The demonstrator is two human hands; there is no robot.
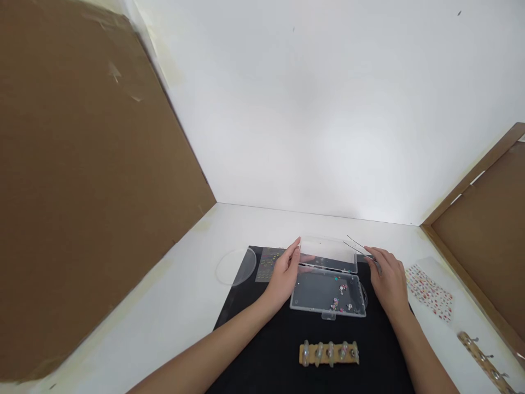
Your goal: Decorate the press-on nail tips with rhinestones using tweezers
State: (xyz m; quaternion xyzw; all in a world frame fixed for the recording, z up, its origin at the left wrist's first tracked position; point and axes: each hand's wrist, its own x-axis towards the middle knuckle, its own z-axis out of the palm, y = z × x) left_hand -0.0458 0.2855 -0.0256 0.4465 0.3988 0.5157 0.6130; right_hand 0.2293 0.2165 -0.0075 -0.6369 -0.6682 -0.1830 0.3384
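Note:
My left hand (pixel 284 271) is closed on the left edge of a clear plastic case (pixel 314 298), near its hinge. The case's raised lid (pixel 328 250) stands tilted back. Small coloured gems (pixel 342 289) lie scattered in its tray, mostly toward the right side. My right hand (pixel 388 279) grips metal tweezers (pixel 356 249), whose two tips are apart and point left over the lid's right part. In front of the case, a tan strip (pixel 325 354) carries several shiny decorated false nails (pixel 331 353) set side by side.
A black mat (pixel 262 345) covers part of the white table. At its left are a clear round disc (pixel 229 268) and a sticker sheet (pixel 266 268). On the right lie a red-patterned sticker sheet (pixel 430 293) and another strip (pixel 484 358) with metal pieces. Cardboard panels (pixel 102 191) flank the table.

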